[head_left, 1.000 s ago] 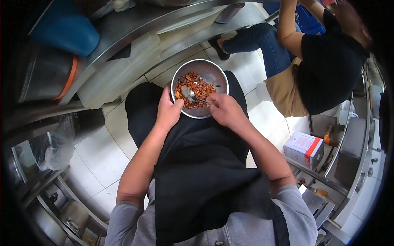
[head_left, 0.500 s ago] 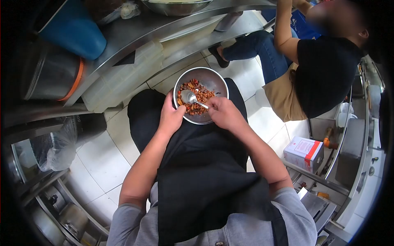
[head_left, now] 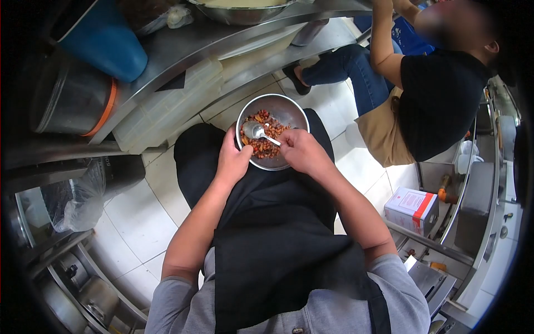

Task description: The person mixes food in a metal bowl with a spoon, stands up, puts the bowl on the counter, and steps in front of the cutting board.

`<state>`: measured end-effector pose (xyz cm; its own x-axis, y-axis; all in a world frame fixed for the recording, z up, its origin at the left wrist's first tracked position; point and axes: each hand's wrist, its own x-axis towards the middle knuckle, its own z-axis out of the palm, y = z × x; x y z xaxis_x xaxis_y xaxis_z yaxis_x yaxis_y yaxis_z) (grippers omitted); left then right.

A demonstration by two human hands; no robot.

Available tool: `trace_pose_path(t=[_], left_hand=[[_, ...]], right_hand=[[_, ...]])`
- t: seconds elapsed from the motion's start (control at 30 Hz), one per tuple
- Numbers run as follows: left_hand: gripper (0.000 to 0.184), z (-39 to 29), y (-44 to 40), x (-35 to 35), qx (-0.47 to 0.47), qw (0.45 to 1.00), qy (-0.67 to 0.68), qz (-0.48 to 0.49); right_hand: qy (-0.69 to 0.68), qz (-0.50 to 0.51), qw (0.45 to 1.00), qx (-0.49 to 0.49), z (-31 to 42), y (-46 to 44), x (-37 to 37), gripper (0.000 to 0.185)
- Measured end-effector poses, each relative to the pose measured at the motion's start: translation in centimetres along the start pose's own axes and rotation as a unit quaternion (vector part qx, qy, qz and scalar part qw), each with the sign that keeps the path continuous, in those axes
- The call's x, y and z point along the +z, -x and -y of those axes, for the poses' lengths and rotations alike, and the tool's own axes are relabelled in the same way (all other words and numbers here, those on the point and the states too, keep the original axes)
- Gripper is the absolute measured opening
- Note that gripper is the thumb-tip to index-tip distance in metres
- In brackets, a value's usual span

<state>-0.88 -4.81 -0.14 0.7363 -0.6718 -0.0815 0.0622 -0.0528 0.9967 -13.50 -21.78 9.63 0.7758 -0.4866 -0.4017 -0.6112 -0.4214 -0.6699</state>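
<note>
Fingers of the right hand grip a shiny metal spoon; left fingers clasp a round steel bowl holding reddish-brown bits, possibly nuts.

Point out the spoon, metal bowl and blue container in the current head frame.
Spoon [head_left: 258, 132]: head view, on its scoop, near the handle.
Metal bowl [head_left: 291, 113]: head view, bare inner wall.
Blue container [head_left: 108, 45]: head view, outer side wall.

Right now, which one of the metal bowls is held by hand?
The bowl with reddish pieces, its rim in the left hand; the other bowl stands on the counter.
</note>
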Motion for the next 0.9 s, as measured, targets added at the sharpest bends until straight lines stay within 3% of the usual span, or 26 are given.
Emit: trace_pose_path(t=[0.17,0.3,0.4,0.5,0.6,0.9], left_hand=[[0.060,-0.2,0.1,0.0,0.002,0.998,-0.066,-0.006],[0.058,0.0,0.2,0.2,0.019,0.986,-0.163,-0.017],[0.057,0.0,0.3,0.4,0.036,0.987,-0.154,-0.022],[0.055,0.3,0.1,0.4,0.037,0.985,-0.167,-0.021],[0.065,0.3,0.0,0.2,0.011,0.984,-0.176,0.001],[0.066,0.5,0.3,0.2,0.015,0.985,-0.170,0.001]], right_hand=[[-0.001,-0.020,0.999,-0.047,-0.2,-0.2,0.6,0.018],[-0.043,-0.001,0.999,-0.016,-0.4,-0.3,1.8,0.017],[-0.088,0.003,0.996,0.000,-0.6,0.0,2.9,0.017],[-0.022,-0.063,0.994,-0.090,-0.1,1.0,3.7,0.015],[0.011,-0.060,0.996,-0.068,1.0,1.2,3.3,0.012],[-0.015,-0.087,0.992,-0.088,0.9,1.8,4.6,0.012]])
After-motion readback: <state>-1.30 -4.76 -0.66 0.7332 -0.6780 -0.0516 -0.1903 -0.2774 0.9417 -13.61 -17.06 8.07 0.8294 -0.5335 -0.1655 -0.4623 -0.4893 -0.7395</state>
